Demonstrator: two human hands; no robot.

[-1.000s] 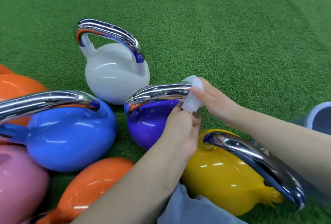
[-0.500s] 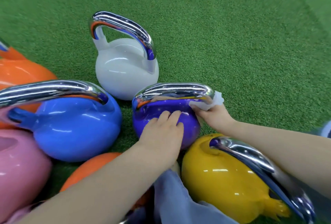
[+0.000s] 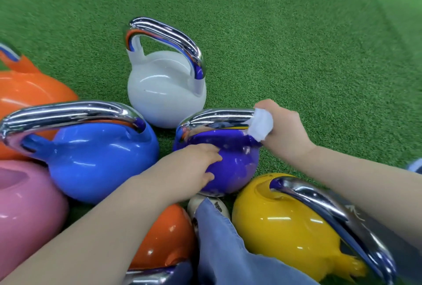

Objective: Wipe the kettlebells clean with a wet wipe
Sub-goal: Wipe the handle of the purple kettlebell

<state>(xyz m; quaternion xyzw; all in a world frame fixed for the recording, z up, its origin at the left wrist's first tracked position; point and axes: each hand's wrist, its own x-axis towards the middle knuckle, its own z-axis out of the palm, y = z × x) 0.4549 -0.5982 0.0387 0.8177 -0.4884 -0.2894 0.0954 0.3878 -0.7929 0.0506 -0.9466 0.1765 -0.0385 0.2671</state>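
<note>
Green artificial turf (image 3: 296,33) carries a cluster of kettlebells. At centre stands the glossy purple kettlebell with a chrome handle (image 3: 230,161). At its three o'clock end, the right hand (image 3: 283,131) clenches a white wet wipe (image 3: 260,125) around the handle. From seven o'clock, the left hand (image 3: 194,163) lies flat on the body, fingers relaxed. The white kettlebell (image 3: 164,88) sits at eleven o'clock.

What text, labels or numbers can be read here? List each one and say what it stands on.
None can be read.
A dark mark on the white rounded thing beside the blue cloth: too small and blurred to read.
Light marks on the grey surface behind the yellow kettlebell: too blurred to tell whether they are writing.
The purple kettlebell, wipe and other kettlebells show no lettering.
</note>
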